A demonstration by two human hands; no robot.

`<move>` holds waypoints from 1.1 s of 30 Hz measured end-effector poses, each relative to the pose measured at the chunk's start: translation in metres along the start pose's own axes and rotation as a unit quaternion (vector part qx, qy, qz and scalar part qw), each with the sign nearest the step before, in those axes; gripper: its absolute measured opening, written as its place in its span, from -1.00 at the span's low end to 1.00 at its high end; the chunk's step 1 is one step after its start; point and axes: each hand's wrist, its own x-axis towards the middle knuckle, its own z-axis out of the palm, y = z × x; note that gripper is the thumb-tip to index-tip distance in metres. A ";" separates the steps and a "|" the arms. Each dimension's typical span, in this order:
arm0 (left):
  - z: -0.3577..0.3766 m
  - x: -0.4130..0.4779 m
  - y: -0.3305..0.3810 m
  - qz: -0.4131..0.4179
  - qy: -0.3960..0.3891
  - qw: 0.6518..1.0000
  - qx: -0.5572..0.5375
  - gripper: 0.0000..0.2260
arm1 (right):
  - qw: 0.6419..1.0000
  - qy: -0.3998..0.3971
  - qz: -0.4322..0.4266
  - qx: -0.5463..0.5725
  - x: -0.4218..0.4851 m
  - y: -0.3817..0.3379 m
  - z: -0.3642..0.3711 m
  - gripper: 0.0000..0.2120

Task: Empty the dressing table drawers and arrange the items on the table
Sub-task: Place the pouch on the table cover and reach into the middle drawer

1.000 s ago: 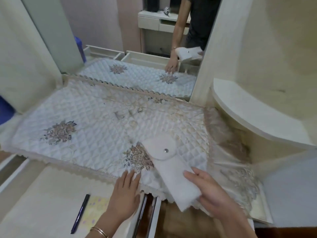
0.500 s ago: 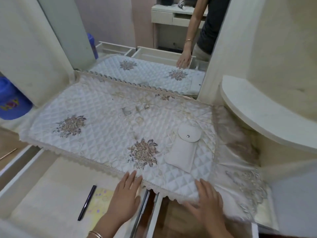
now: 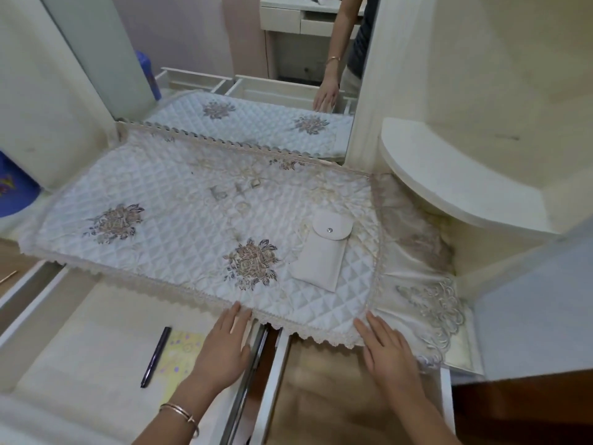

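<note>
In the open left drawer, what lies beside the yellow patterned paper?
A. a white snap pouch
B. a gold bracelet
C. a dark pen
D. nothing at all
C. A dark pen lies in the left drawer along the left edge of the yellow paper; the white snap pouch sits up on the quilted table cover instead.

The single head-worn camera looked forward and steeply down from close above the counter, facing the mirror at its back. Both open drawers sat at the lower edge, the wide lens bending the outer edges.
</note>
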 end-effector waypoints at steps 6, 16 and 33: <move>0.012 -0.061 -0.022 -0.076 -0.122 0.990 -0.014 -0.43 | 0.999 0.037 0.034 -0.011 -0.032 -0.007 0.019 -0.50; 0.010 -0.130 -0.135 -0.129 -0.179 0.970 -0.100 -0.71 | 0.957 -0.143 0.202 0.153 -0.094 -0.114 0.038 -0.75; -0.027 -0.077 -0.270 -0.064 -0.225 0.966 -0.111 -0.69 | 0.891 -0.146 0.287 0.321 -0.044 -0.372 0.083 -0.71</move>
